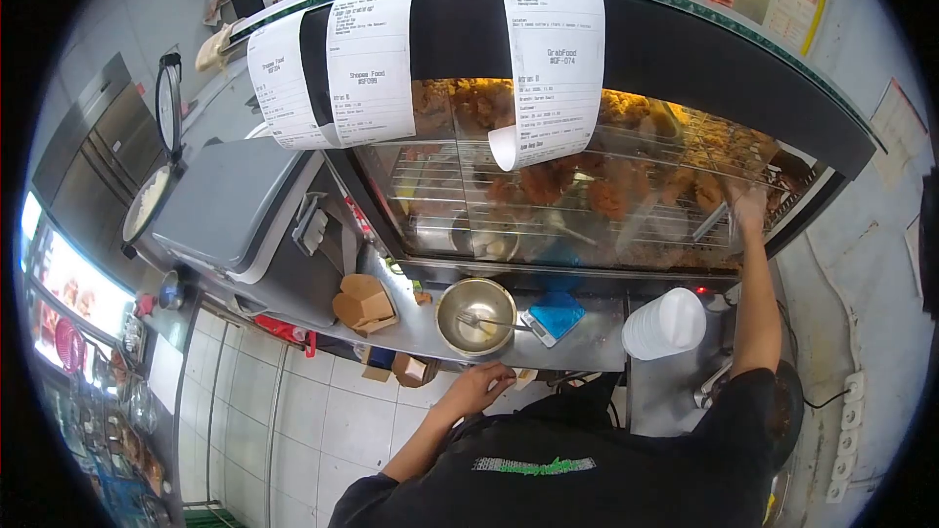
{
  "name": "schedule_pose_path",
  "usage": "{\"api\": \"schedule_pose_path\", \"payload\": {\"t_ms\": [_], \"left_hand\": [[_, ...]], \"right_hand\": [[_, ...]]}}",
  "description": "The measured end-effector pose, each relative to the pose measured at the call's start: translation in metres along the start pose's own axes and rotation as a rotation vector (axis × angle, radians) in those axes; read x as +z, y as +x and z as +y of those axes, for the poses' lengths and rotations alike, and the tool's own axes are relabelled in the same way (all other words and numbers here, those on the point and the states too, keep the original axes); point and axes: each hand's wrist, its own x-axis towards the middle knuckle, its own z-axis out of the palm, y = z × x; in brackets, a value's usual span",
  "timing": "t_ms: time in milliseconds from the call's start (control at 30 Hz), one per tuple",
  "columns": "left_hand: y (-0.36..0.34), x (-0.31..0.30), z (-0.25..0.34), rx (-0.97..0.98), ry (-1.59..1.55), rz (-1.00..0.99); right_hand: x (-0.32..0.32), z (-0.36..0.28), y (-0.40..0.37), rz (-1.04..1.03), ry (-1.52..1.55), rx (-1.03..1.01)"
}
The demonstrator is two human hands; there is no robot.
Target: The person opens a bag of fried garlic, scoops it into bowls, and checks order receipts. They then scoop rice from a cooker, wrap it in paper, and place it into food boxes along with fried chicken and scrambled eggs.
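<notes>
My right arm reaches to the right end of a glass-fronted food warmer (577, 269). There my right hand (746, 203) is among the fried pieces (706, 191), its fingers blurred and partly hidden. A slanting silvery metal bar (710, 222) shows right beside it; I cannot tell whether the hand grips it. Low in front of the counter, my left hand (477, 389) has its fingers curled and pinched, with a small light-brown piece (525, 377) at the tips. Just above that hand stands a metal bowl (452, 332) with a fork (489, 322) resting in it.
Beside the bowl lie a blue-and-white packet (555, 317) and an open brown carton (364, 303). Stacked white tubs (665, 323) stand to the right. Order slips (553, 64) hang over the warmer's front. A grey lidded appliance (230, 205) is at left, above a tiled floor (303, 420).
</notes>
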Motion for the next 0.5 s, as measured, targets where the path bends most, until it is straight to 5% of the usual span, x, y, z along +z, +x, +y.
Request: {"api": "schedule_pose_path", "payload": {"t_ms": [67, 300, 400, 500], "left_hand": [[-0.001, 0.001, -0.005, 0.025, -0.01, 0.008], [0.001, -0.005, -0.018, 0.036, -0.017, -0.026], [0.003, -0.008, -0.011, 0.037, 0.001, -0.033], [0.004, -0.009, -0.012, 0.033, 0.0, -0.034]], "right_hand": [[0.01, 0.01, -0.01, 0.22, 0.268, -0.133], [-0.015, -0.011, -0.042, 0.217, 0.251, -0.071], [0.015, 0.013, -0.035, 0.435, 0.25, -0.141], [-0.023, -0.006, -0.059, 0.507, 0.244, -0.112]]}}
